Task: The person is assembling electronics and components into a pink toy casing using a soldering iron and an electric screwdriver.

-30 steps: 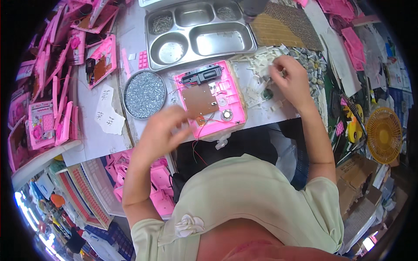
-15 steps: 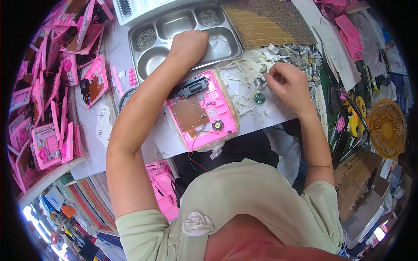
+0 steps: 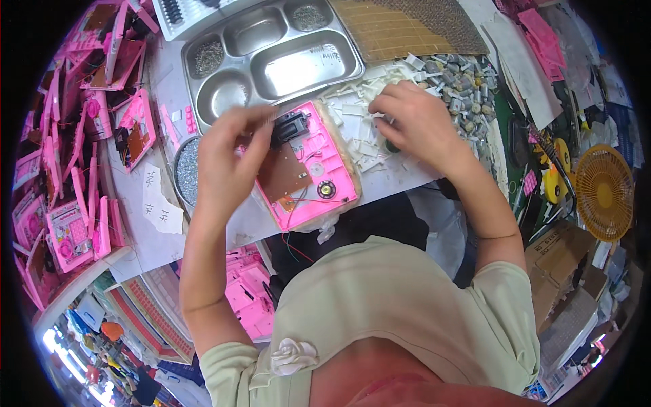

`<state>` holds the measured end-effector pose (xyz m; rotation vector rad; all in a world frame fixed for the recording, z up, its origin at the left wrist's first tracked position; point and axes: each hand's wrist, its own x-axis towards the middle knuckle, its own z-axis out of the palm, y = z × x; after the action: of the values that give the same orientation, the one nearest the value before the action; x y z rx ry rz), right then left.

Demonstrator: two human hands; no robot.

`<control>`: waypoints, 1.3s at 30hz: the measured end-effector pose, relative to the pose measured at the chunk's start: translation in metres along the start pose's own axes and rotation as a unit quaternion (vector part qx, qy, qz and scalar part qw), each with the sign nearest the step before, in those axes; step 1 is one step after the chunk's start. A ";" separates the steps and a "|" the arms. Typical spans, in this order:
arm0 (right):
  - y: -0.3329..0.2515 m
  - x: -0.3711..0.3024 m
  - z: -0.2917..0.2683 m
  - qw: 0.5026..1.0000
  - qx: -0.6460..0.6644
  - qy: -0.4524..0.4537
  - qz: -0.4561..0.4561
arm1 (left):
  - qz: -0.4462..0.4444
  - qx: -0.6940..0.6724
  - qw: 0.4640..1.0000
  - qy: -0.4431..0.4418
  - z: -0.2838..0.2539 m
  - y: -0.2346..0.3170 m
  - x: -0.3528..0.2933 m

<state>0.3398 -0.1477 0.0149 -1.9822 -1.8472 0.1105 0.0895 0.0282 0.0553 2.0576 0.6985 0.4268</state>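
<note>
A pink plastic toy casing (image 3: pixel 336 152) lies open-side up on a pale padded rest in front of me. Fixed inside are a brown circuit board (image 3: pixel 283 178), a black part (image 3: pixel 290 129) near the far left and a small round speaker (image 3: pixel 327 189), with thin wires between. My left hand (image 3: pixel 230 152) hovers at the casing's left edge, its fingers smeared by motion; whether it holds anything is unclear. Over the loose white plastic pieces (image 3: pixel 356 110) on the right, my right hand (image 3: pixel 420 125) has curled fingers with the thumb apart, and nothing shows between them.
A steel compartment tray (image 3: pixel 305 71) with small metal bits stands at the back, beside a sheet of corrugated cardboard (image 3: pixel 400 30). Small grey metal parts (image 3: pixel 478 98) are heaped at the right. A round bowl of grey bits (image 3: pixel 186 169) sits left. Stacked pink casings (image 3: pixel 71 227) crowd the far left.
My left hand has come back from the tray to the casing's left edge. My right hand has shifted left over the white pieces; a small metal part at its fingertips no longer shows.
</note>
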 end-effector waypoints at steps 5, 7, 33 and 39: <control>-0.014 0.020 0.032 0.989 -0.115 -0.084 0.038 | -0.001 -0.073 0.997 0.021 0.014 -0.016 -0.041; -0.013 0.028 0.038 0.984 -0.140 -0.104 0.038 | 0.002 -0.093 0.995 0.030 0.018 -0.019 -0.051; -0.051 -0.036 -0.012 0.914 0.395 -0.093 -0.005 | 0.042 0.060 0.997 -0.021 0.053 -0.005 -0.039; -0.034 -0.050 -0.007 0.876 0.477 -0.004 0.075 | 0.024 0.263 0.963 -0.058 0.078 -0.004 -0.018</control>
<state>0.3052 -0.1972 0.0216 -1.3750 -1.2237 0.8886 0.1161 -0.0316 0.0090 2.5795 0.7470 0.1496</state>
